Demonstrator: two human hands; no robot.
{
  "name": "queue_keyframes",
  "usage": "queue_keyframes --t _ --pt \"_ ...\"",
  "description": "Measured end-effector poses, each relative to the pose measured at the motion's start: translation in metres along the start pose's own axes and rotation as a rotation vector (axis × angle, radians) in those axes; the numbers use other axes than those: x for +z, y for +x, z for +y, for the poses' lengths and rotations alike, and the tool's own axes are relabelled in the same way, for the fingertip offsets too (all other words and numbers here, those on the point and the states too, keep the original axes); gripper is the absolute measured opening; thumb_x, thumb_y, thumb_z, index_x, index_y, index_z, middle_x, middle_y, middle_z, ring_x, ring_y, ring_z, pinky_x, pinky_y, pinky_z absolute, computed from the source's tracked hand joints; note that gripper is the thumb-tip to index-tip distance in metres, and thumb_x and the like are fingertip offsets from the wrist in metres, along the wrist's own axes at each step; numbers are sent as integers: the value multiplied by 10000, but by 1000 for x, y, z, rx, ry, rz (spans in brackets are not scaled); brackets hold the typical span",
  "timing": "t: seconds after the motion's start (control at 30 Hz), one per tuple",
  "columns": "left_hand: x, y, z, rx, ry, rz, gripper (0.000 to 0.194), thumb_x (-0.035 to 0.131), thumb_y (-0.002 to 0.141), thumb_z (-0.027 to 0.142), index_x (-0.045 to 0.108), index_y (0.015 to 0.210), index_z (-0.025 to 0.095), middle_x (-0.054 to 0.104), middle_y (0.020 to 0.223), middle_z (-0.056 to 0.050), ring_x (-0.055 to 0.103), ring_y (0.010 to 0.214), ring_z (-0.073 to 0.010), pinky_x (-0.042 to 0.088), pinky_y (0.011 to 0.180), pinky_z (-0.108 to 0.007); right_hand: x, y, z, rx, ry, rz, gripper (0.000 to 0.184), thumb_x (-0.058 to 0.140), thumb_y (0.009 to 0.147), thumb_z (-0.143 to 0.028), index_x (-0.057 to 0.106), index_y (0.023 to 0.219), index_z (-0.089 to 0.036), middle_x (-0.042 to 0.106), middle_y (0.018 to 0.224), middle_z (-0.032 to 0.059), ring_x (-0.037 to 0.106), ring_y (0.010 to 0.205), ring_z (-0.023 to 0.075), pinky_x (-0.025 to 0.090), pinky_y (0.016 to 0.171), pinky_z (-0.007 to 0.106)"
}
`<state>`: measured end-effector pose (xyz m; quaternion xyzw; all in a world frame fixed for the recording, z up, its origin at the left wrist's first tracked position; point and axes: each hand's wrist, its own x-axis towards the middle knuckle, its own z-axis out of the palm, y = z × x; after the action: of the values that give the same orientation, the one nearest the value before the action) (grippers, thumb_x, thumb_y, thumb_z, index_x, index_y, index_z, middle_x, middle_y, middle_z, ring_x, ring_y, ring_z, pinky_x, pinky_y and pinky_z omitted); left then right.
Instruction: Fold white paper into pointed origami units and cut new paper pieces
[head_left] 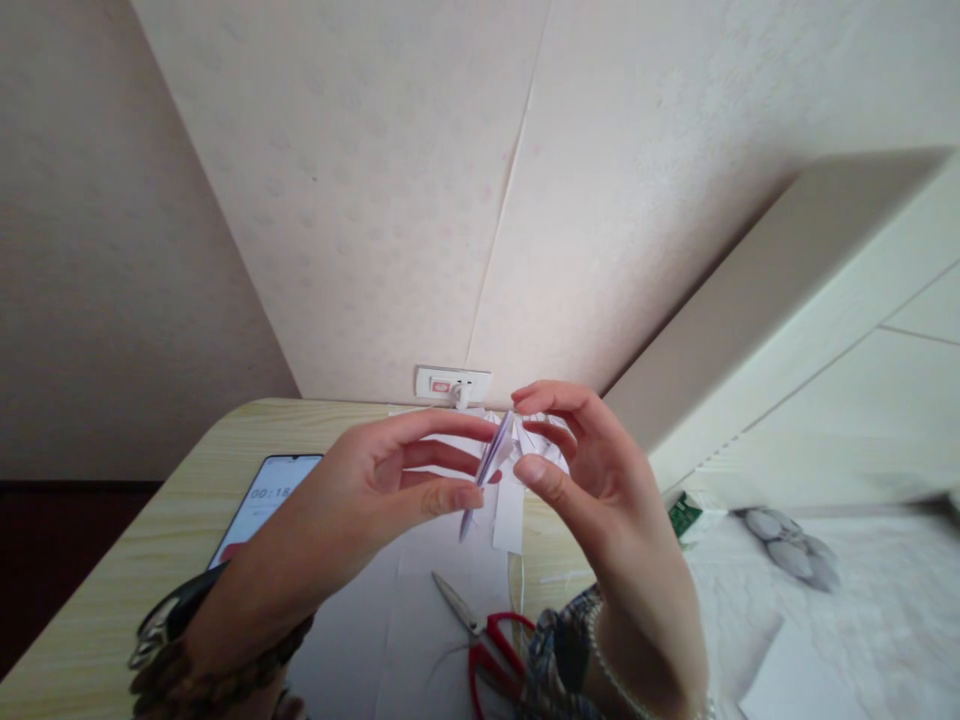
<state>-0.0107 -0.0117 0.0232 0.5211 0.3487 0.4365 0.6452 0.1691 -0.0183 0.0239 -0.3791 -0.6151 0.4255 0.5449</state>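
Both hands were raised above the wooden table (112, 610) and met over a small folded white paper piece (496, 462). Going from the left: a phone (264, 502) lay face up near the table's left edge, its screen lit with a timer readout (the digits were too blurred to read in full). The left hand (360, 500) — bracelets at its wrist — had thumb and forefinger closed on the left side of the paper piece, the other fingers loosely curled. The piece was held in the air between the two hands, its narrow folded end pointing down. Beneath it lay a white sheet (420, 610) on the table, with red-handled scissors (484, 640) resting on it, blades closed. A wall socket (452, 383) sat just behind the table's far edge. The right hand (600, 480) pinched the right side of the piece with thumb and fingertips. Further right, a bed (862, 620) with pale covers touched the table.
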Motion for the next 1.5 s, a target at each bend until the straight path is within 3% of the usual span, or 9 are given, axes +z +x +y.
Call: queue_keyframes --t 0.23,0.43,0.7,0.83,0.97,1.23,1.4,1.5 --pt "-1 -1 -1 16 39 58 261 845 710 193 790 944 293 827 919 34 770 876 -143 586 702 -138 -2 -1 -4 2 -135 -43 69 700 849 -234 696 918 -238 707 975 7 649 1018 203 483 935 400" --pt "-2 -1 -1 19 71 92 324 846 686 184 762 990 258 805 1018 -4 737 914 -161 596 712 -176 -4 -2 -2 22 -135 -11 68 706 838 -210 708 888 -256 737 910 -33 666 909 147 496 871 325" --pt "-1 -1 -6 79 106 38 303 814 727 198 749 1016 261 717 1116 -30 680 941 -176 583 732 -235 -6 -1 -3 44 -122 6 91 722 812 -196 711 891 -241 734 884 -33 669 853 129 513 810 286" --pt "0 -2 -5 123 110 26 261 816 729 183 734 964 263 711 1057 1 664 906 -152 568 732 -218 -6 -1 -4 40 -117 3 89 718 811 -189 709 886 -237 733 886 -28 668 847 130 514 805 285" --pt "0 -4 -4 68 113 61 261 831 736 226 677 945 256 715 924 16 675 865 -167 566 740 -239 -6 -1 -5 41 -112 -9 61 721 811 -192 705 842 -241 723 838 -36 659 818 128 505 787 282" --pt "4 -5 -2 51 88 135 341 842 633 111 608 834 256 653 775 71 661 696 -126 509 568 -160 -7 -2 -9 48 -153 -33 35 691 818 -224 683 784 -226 675 774 -11 620 768 154 463 687 303" --pt "11 -7 3 30 109 225 308 841 665 206 608 859 258 681 803 71 649 651 -107 502 558 -157 -6 -3 -10 60 -185 -75 97 685 841 -267 667 757 -223 646 751 -11 593 753 153 455 681 299" --pt "12 -7 5 48 147 218 297 837 684 243 621 887 255 690 823 62 647 646 -110 512 560 -165 -5 -3 -10 67 -179 -84 80 691 835 -256 669 766 -221 656 762 -14 599 753 147 465 694 291"
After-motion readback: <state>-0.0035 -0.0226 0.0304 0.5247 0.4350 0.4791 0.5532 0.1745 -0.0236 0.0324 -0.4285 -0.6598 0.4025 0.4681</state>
